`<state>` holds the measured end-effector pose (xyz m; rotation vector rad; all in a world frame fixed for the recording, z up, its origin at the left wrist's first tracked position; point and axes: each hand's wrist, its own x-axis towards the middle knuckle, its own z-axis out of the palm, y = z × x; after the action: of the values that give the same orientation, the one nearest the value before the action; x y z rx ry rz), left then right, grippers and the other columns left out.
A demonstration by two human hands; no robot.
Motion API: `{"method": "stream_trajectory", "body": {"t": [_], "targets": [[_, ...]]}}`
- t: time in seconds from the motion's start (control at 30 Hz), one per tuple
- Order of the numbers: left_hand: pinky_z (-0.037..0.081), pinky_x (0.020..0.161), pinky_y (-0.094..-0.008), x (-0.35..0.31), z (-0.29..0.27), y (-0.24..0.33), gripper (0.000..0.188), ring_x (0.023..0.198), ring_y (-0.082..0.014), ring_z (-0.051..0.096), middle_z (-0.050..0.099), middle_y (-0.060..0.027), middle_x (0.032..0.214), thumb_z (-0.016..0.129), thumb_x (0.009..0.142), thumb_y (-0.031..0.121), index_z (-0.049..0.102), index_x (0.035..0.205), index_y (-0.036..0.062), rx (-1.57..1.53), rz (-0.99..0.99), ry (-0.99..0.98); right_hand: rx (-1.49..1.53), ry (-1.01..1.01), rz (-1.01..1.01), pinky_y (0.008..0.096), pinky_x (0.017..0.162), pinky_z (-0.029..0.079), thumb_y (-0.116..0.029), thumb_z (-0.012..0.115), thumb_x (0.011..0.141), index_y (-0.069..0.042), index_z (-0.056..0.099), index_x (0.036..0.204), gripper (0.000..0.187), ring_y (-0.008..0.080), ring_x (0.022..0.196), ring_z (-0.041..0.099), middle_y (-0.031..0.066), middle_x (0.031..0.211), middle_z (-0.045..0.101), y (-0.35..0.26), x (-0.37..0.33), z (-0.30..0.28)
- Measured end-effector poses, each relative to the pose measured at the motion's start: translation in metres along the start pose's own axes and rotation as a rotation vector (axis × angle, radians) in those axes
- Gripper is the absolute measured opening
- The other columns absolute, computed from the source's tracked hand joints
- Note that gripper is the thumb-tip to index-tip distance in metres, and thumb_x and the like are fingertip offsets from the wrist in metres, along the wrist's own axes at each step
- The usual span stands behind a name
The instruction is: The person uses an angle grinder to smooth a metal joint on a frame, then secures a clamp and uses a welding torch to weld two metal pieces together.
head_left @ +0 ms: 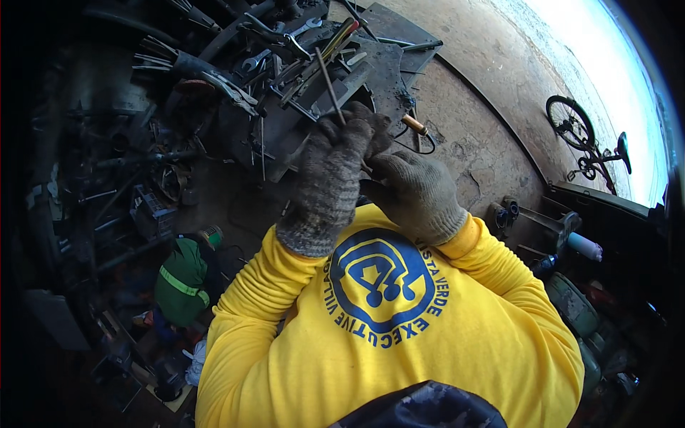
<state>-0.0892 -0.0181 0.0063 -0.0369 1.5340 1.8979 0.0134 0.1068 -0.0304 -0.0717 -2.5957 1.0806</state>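
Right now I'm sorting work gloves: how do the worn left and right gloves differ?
The left glove is dark and mottled; the right glove is plainer, lighter grey-tan. The left glove reaches farther forward than the right glove. The left glove closes around a thin rod; the right glove's grip is hidden. Both meet yellow sleeves.

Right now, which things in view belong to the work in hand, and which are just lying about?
In use:
Left hand in a mottled dark-grey knit glove
Thin brown rod, gripped by it
Right hand in a plain grey knit glove, grip hidden

Apparently just lying about:
Silver open-ended metal wrench
Dark bicycle
Pale-blue cylinder
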Motion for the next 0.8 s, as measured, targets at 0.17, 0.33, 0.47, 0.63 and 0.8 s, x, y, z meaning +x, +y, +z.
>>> {"method": "stream_trajectory", "body": {"t": [0.17, 0.33, 0.47, 0.63, 0.8], "targets": [[0.056, 0.079, -0.0258, 0.013, 0.016, -0.009, 0.027, 0.091, -0.0096, 0.066, 0.070, -0.0034, 0.108, 0.068, 0.104, 0.024, 0.063, 0.124, 0.0073, 0.409, 0.068, 0.017, 0.079, -0.075, 0.023, 0.0393, 0.066, 0.057, -0.023, 0.079, 0.088, -0.012, 0.077, 0.102, 0.019, 0.0303, 0.075, 0.072, 0.0108, 0.086, 0.072, 0.032, 0.009, -0.005], [0.056, 0.081, -0.0262, 0.033, 0.005, -0.021, 0.028, 0.094, -0.0091, 0.065, 0.070, -0.0025, 0.107, 0.066, 0.105, 0.023, 0.064, 0.126, 0.0062, 0.538, 0.155, -0.114, 0.299, -0.237, 0.061, 0.0399, 0.070, 0.058, -0.020, 0.076, 0.089, -0.011, 0.077, 0.105, 0.018, 0.0327, 0.080, 0.073, 0.0115, 0.090, 0.074, 0.054, 0.022, -0.016], [0.056, 0.085, -0.0298, 0.049, 0.016, -0.028, 0.027, 0.097, -0.0136, 0.067, 0.071, -0.0061, 0.110, 0.066, 0.104, 0.023, 0.064, 0.124, 0.0035, 0.682, 0.189, -0.106, 0.319, -0.273, 0.100, 0.0405, 0.073, 0.058, -0.018, 0.077, 0.088, -0.009, 0.077, 0.107, 0.020, 0.0342, 0.083, 0.073, 0.0148, 0.091, 0.074, 0.076, 0.030, -0.018], [0.058, 0.087, -0.0358, 0.055, 0.025, -0.014, 0.037, 0.101, -0.0260, 0.072, 0.073, -0.0147, 0.108, 0.070, 0.101, 0.023, 0.062, 0.128, -0.0006, 0.982, 0.222, -0.179, 0.536, -0.374, 0.298, 0.0378, 0.075, 0.058, -0.016, 0.075, 0.090, -0.006, 0.077, 0.109, 0.021, 0.0307, 0.083, 0.074, 0.0162, 0.094, 0.074, 0.109, 0.033, -0.006], [0.060, 0.089, -0.0385, 0.042, 0.022, 0.021, 0.050, 0.106, -0.0330, 0.075, 0.073, -0.0220, 0.114, 0.075, 0.097, 0.024, 0.058, 0.136, -0.0017, 1.058, 0.143, -0.173, 0.643, -0.432, 0.552, 0.0328, 0.072, 0.056, -0.015, 0.072, 0.097, -0.004, 0.076, 0.114, 0.020, 0.0183, 0.079, 0.071, 0.0108, 0.095, 0.075, 0.132, 0.048, 0.000]]}}
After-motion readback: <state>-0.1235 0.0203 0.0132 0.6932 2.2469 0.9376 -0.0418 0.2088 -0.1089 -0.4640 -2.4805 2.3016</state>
